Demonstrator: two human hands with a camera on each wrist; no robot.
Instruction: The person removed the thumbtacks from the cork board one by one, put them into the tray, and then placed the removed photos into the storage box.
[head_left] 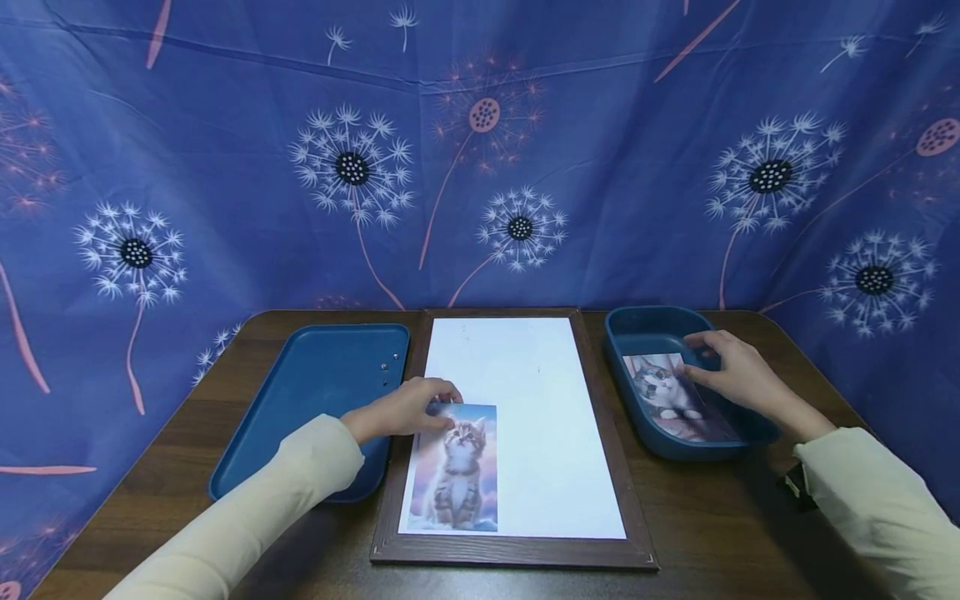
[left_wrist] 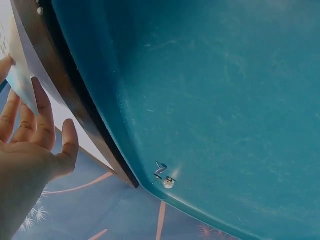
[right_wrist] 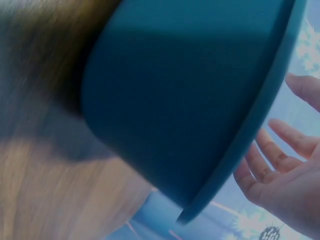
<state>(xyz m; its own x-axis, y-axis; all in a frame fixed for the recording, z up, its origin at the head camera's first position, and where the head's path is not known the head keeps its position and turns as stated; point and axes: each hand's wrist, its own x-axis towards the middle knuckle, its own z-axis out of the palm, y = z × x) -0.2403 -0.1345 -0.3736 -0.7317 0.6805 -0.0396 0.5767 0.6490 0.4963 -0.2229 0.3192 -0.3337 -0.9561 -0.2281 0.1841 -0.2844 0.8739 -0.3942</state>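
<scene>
My left hand [head_left: 408, 407] pinches a kitten picture card [head_left: 457, 487] by its upper left edge, thumb on the front and fingers behind. The card overlaps the lower left part of a white board [head_left: 551, 433] with a brown frame. In the left wrist view its edge [left_wrist: 25, 90] shows between thumb and fingers. My right hand [head_left: 731, 371] reaches over the deep blue basin [head_left: 660, 450], with spread, slightly bent fingers. Inside the basin leans a grey-and-white cat picture [head_left: 663, 387], its upper right edge close to my thumb. The right wrist view shows nothing between these fingers [right_wrist: 287, 132].
A shallow blue tray [head_left: 315, 400] lies left of the board, with small shiny metal pieces [left_wrist: 167, 182] near its far right corner. All stand on a dark wooden table [head_left: 517, 579]. A blue dandelion-print cloth [head_left: 442, 167] hangs behind. A dark band [head_left: 798, 486] circles my right wrist.
</scene>
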